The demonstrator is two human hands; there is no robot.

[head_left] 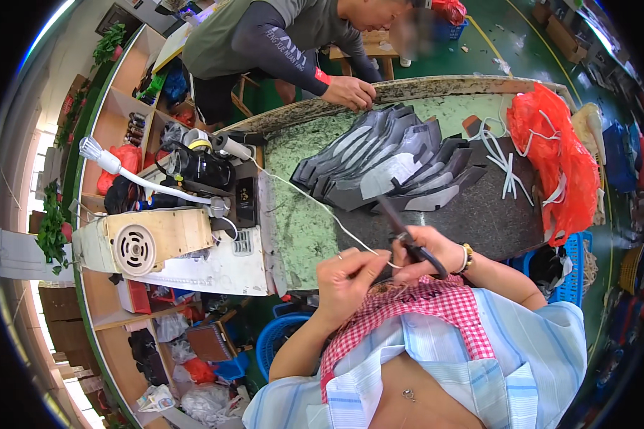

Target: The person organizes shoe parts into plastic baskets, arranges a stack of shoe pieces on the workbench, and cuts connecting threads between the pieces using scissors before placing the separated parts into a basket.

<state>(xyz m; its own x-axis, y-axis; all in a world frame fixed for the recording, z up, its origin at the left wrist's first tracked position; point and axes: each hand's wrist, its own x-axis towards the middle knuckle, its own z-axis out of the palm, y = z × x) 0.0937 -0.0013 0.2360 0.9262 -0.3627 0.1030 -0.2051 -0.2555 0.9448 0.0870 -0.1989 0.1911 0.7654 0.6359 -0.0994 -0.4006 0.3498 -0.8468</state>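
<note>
Head view: the table [300, 214] fills the middle, mottled green with a dark mat [479, 207] over its right part. At its far edge a fanned stack of grey cut pieces [386, 161] lies, and another person's hand [349, 91] rests on that edge just behind the stack. A red bag [562, 157] sits at the table's right edge, with white laces [504, 161] just beside it on the mat. A sewing machine [186, 243] stands at the left edge. At the near edge, your right hand [426, 250] is closed around dark scissors [411, 239], blades pointing toward the stack. Your left hand [350, 275] pinches a white thread [315, 204], fingers drawn together, just beside the right one; the thread runs from your hands across the table to the machine.
</note>
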